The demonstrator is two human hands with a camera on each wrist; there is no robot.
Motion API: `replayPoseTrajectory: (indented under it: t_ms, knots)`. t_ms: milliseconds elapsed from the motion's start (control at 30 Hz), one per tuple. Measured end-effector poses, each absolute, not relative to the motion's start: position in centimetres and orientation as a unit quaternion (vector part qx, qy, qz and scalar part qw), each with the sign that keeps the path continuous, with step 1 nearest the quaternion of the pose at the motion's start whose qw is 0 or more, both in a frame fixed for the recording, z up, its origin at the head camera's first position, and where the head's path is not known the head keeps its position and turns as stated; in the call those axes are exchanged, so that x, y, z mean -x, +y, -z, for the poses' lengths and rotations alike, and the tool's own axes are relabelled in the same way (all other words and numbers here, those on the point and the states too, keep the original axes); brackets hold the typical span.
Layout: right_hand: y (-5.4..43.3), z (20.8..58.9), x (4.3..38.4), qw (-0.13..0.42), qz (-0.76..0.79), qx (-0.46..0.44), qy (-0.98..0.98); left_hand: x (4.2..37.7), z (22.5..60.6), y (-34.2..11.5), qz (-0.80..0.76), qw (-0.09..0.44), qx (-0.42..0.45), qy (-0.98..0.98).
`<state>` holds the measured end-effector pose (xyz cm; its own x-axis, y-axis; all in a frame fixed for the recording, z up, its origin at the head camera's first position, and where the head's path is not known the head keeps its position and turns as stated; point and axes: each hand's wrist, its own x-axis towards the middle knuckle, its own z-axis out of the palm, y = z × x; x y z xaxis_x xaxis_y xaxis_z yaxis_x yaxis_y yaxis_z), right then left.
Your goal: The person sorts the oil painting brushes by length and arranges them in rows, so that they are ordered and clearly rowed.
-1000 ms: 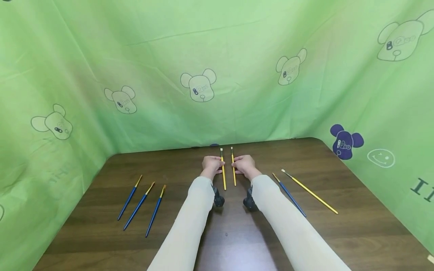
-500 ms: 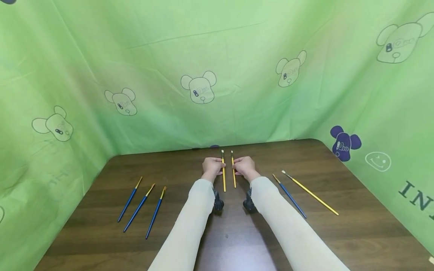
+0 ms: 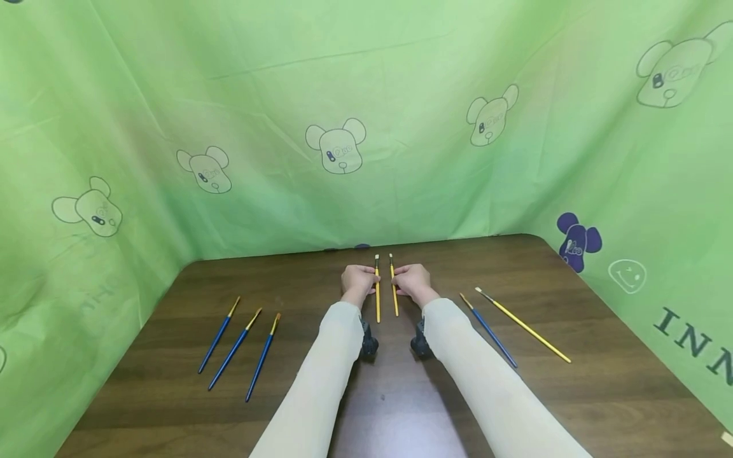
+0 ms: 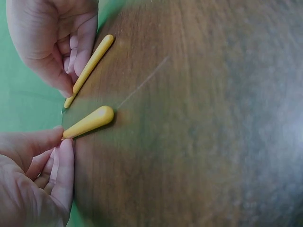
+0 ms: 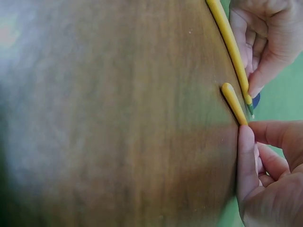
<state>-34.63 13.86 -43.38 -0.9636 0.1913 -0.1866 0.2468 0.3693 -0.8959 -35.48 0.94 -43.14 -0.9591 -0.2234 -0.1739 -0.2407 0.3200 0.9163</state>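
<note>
Near the table's far edge, my left hand [image 3: 358, 281] pinches a yellow paintbrush [image 3: 378, 305] between thumb and fingers. Just to its right, my right hand [image 3: 413, 281] pinches a second yellow paintbrush [image 3: 396, 302]. Both brushes lie nearly parallel, pale bristles pointing away, with a narrow gap between them. In the left wrist view the rounded handle end [image 4: 102, 116] of the left brush points toward the camera. The right wrist view shows thumb and finger on the right brush's handle [image 5: 233, 99]; its bristles are hidden there.
Three blue paintbrushes [image 3: 235, 351] lie slanted on the left of the brown wooden table [image 3: 149, 413]. On the right are another blue paintbrush [image 3: 489, 331] and a yellow paintbrush [image 3: 527, 327]. A green printed cloth [image 3: 401, 184] hangs around the table's back and sides.
The left yellow paintbrush has turned slightly, its handle end shifting a little left, so it stands straighter. Both hands stay in nearly the same place, holding their brushes.
</note>
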Motion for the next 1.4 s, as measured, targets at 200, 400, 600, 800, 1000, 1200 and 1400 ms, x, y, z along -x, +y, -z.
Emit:
replayPoseTrajectory:
  t_ms: [200, 400, 600, 800, 1000, 1200, 1400]
  knots:
    - [13.89, 43.41, 34.33, 0.015, 0.546, -0.133, 0.827, 35.5, 43.2, 1.11, -0.547, 0.0, 0.135, 0.826]
    - [13.91, 43.18, 34.09, 0.012, 0.546, -0.127, 0.828, 35.68, 43.25, 1.12, -0.542, -0.003, 0.142, 0.828]
    - [13.83, 42.93, 34.12, 0.012, 0.543, -0.129, 0.829, 35.66, 43.08, 1.03, -0.543, -0.004, 0.135, 0.828]
    - [13.77, 42.92, 34.03, 0.015, 0.548, -0.132, 0.826, 35.55, 43.17, 0.98, -0.542, -0.007, 0.132, 0.83]
    - [13.82, 43.38, 33.99, 0.013, 0.555, -0.126, 0.822, 35.59, 43.51, 0.89, -0.543, -0.007, 0.124, 0.831]
    - [13.8, 43.61, 34.06, 0.013, 0.559, -0.121, 0.82, 35.71, 43.75, 0.85, -0.548, -0.009, 0.121, 0.828]
    - [13.75, 43.8, 34.11, 0.01, 0.556, -0.119, 0.822, 35.8, 43.88, 0.84, -0.546, -0.015, 0.118, 0.829]
